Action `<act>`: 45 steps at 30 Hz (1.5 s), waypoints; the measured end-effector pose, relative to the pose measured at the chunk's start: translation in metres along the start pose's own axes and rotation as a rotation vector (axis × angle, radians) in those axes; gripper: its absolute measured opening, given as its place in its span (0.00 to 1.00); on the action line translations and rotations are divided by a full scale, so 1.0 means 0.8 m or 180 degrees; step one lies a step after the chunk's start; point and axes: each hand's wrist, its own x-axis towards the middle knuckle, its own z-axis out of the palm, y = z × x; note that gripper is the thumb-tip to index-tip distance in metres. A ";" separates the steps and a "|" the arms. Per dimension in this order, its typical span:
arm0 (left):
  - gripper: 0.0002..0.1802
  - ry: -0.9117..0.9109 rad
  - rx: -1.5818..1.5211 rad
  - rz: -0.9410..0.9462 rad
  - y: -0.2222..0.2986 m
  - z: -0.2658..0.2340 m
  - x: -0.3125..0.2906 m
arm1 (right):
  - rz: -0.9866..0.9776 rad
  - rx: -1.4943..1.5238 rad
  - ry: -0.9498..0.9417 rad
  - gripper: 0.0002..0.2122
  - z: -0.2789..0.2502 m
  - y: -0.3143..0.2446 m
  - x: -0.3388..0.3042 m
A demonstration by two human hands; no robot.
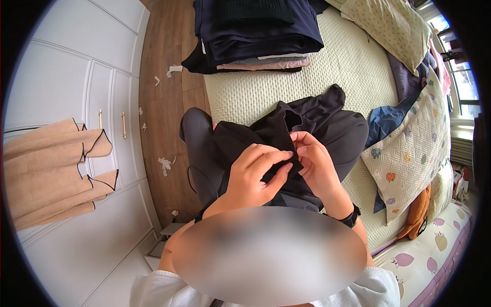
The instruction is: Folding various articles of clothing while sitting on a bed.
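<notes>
A black garment (320,110) lies bunched across my lap, over dark grey trouser legs (200,153). Its kind is hard to make out, but a band-like edge (282,129) with an opening faces up. My left hand (258,174) pinches that dark band between thumb and fingers. Close by on the right, my right hand (316,166) grips the same edge, fingers curled and thumb pressed in. The fingertips of both hands nearly meet. A dark strap (351,217) circles my right wrist.
Folded clothes (261,38) are stacked on the pale quilted bed (353,61) ahead. A patterned quilt (404,148), blue cloth (384,123) and pillow (391,25) lie to the right. Leftward are white cabinets (61,77), hanging tan cloth (51,174) and paper scraps (166,165) on the wooden floor.
</notes>
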 end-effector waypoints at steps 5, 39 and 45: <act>0.16 -0.0472 0.0043 0.0167 -0.001 0.004 -0.005 | 0.0734 0.0758 0.0563 0.04 -0.003 0.006 0.006; 0.28 0.0731 0.1406 0.0591 -0.021 0.017 0.009 | 0.0306 -0.1131 0.0984 0.06 0.096 -0.125 0.061; 0.26 0.1161 0.1229 0.0215 -0.028 0.030 0.039 | -0.0060 -0.0839 -0.0040 0.09 0.136 -0.181 0.065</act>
